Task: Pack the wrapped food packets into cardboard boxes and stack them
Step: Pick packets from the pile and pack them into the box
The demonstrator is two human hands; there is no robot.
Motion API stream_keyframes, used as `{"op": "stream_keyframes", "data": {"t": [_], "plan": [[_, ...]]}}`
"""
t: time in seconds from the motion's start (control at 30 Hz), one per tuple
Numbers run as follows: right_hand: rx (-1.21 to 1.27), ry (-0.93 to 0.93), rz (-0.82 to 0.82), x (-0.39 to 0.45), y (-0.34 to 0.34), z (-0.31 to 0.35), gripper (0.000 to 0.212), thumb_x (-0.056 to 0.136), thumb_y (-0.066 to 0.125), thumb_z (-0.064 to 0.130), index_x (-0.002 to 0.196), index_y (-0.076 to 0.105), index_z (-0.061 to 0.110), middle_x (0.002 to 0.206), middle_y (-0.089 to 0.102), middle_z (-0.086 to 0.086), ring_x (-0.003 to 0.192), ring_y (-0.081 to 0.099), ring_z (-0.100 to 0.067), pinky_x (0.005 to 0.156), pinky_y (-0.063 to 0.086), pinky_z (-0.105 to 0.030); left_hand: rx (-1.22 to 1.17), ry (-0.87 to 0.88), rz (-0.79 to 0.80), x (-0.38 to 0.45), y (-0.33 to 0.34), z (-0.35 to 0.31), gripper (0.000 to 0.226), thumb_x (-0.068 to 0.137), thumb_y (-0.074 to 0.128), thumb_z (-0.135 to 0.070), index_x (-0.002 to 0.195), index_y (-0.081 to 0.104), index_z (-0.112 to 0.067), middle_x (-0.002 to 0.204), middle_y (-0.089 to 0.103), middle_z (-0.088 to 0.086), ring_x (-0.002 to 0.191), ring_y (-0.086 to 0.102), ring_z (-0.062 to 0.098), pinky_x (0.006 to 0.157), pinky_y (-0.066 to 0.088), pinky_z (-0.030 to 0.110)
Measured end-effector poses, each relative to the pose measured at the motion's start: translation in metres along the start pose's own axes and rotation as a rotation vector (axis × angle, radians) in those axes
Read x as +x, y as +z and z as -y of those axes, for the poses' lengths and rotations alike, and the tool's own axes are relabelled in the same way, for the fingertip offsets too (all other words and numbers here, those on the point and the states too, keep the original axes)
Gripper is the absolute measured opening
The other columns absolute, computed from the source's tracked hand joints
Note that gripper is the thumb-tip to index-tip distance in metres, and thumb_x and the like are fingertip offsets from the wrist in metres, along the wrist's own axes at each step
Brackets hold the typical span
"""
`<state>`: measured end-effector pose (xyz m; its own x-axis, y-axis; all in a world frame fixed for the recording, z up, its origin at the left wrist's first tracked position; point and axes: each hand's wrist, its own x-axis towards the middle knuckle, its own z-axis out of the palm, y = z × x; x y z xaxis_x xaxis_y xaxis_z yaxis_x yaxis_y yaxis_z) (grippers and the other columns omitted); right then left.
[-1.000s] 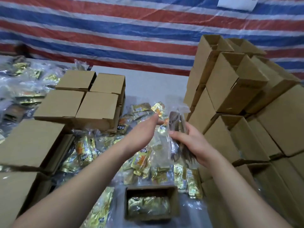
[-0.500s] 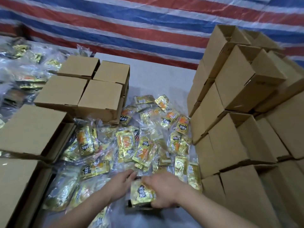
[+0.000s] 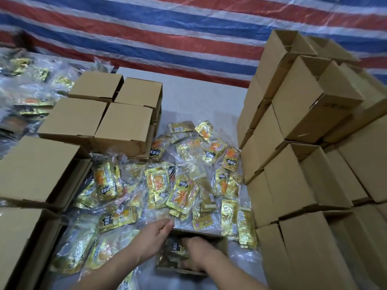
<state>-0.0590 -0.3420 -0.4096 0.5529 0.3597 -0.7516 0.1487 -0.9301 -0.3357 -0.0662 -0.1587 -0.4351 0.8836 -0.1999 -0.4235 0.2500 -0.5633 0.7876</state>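
**Both hands at the open box**

Nearest me, an open box point(image 3: 217, 242) sits at the table's point(image 3: 194, 101) near edge. My right hand point(image 3: 199, 253) reaches down inside it onto a gold packet point(image 3: 176, 248); whether its fingers clamp the packet I cannot tell. My left hand point(image 3: 151, 237) rests against the box's left wall, fingers straight. Beyond the box, loose packets point(image 3: 182, 191) lie scattered across the middle. Closed boxes point(image 3: 100, 116) stand stacked along the left side, and a tall wall of boxes point(image 3: 310, 155) along the right. A striped tarp point(image 3: 167, 34) hangs behind.
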Motion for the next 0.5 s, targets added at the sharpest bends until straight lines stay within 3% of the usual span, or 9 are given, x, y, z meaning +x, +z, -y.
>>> {"op": "stream_keyframes", "data": {"t": [0.1,0.2,0.23,0.27,0.33,0.37,0.43,0.5], "plan": [[0.224,-0.061,-0.029,-0.017,-0.011,-0.001,0.064,0.084,0.073,0.039,0.141,0.051,0.021,0.138,0.057,0.004,0.127,0.052,-0.015,0.105,0.04,-0.023,-0.033,-0.011,-0.016,-0.001,-0.002,-0.001,0.047,0.092,0.035,-0.064,0.091,0.066,-0.029,0.088,0.067,-0.014,0.086,0.06,-0.004,0.081,0.046,0.021],[0.186,-0.068,-0.117,-0.036,-0.024,-0.013,0.029,0.093,0.057,0.044,0.109,0.067,0.022,0.102,0.064,0.005,0.103,0.061,-0.018,0.075,0.045,-0.023,-0.027,-0.002,-0.017,0.0,-0.003,-0.003,0.051,0.092,0.033,-0.063,0.089,0.064,-0.023,0.086,0.067,-0.007,0.084,0.061,0.002,0.083,0.048,0.026],[0.179,-0.034,-0.108,-0.037,-0.027,-0.016,0.03,0.097,0.05,0.045,0.098,0.067,0.021,0.095,0.064,0.003,0.098,0.062,-0.022,0.07,0.041,-0.025,-0.017,0.003,-0.024,0.0,-0.002,-0.002,0.05,0.094,0.033,-0.062,0.089,0.064,-0.022,0.085,0.067,-0.005,0.084,0.061,0.005,0.083,0.048,0.027],[0.164,0.006,-0.056,-0.035,-0.029,-0.016,0.037,0.101,0.041,0.045,0.097,0.066,0.019,0.102,0.066,-0.004,0.103,0.062,-0.025,0.075,0.042,-0.027,-0.007,0.006,-0.034,0.0,-0.002,-0.001,0.049,0.095,0.034,-0.06,0.088,0.063,-0.021,0.084,0.067,-0.004,0.083,0.061,0.007,0.083,0.048,0.028],[0.121,0.058,0.129,-0.023,-0.025,-0.013,0.049,0.105,0.026,0.042,0.124,0.06,0.012,0.137,0.056,-0.017,0.126,0.053,-0.03,0.097,0.04,-0.032,0.016,0.008,-0.049,-0.001,0.0,0.0,0.048,0.098,0.034,-0.057,0.087,0.062,-0.02,0.083,0.066,-0.003,0.082,0.06,0.008,0.081,0.047,0.027],[0.106,0.087,0.192,-0.016,-0.021,-0.01,0.052,0.105,0.022,0.039,0.133,0.054,0.008,0.146,0.048,-0.02,0.128,0.05,-0.03,0.1,0.037,-0.033,0.024,0.011,-0.052,-0.001,0.0,0.0,0.048,0.098,0.034,-0.056,0.087,0.061,-0.019,0.082,0.065,-0.003,0.08,0.059,0.006,0.079,0.046,0.025],[0.158,0.152,0.244,-0.004,-0.012,-0.006,0.054,0.106,0.021,0.037,0.136,0.051,0.004,0.139,0.054,-0.022,0.105,0.054,-0.023,0.086,0.039,-0.029,0.028,0.025,-0.058,-0.003,0.003,0.001,0.049,0.096,0.033,-0.057,0.086,0.061,-0.019,0.08,0.064,-0.004,0.078,0.058,0.004,0.077,0.044,0.023],[0.239,0.186,0.281,0.0,-0.01,-0.005,0.051,0.105,0.021,0.039,0.125,0.055,0.007,0.115,0.063,-0.02,0.081,0.052,-0.019,0.07,0.039,-0.027,0.014,0.021,-0.064,-0.003,0.005,0.003,0.046,0.098,0.035,-0.055,0.087,0.062,-0.019,0.082,0.064,-0.002,0.08,0.058,0.007,0.079,0.045,0.025]]}}
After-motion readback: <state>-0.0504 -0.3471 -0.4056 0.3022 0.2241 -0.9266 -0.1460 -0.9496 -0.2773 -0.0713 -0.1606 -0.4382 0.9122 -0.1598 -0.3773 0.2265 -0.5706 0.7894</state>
